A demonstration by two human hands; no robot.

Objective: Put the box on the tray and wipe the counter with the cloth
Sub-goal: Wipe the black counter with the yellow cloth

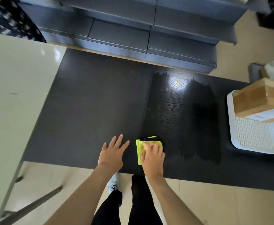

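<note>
Yellow cloth (140, 149) under R hand (153, 158), by counter (92, 103) front edge.

The box (256, 99) sits on the tray (253, 137), right of the cloth (141, 148).

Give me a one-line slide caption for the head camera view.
Right hand presses a yellow cloth on the dark counter, left hand spread beside it; box sits on the white tray.

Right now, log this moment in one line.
right hand: presses yellow-green cloth on black counter | left hand: open beside cloth | brown cardboard box: on white slotted tray | wet streaks: right of cloth
</note>
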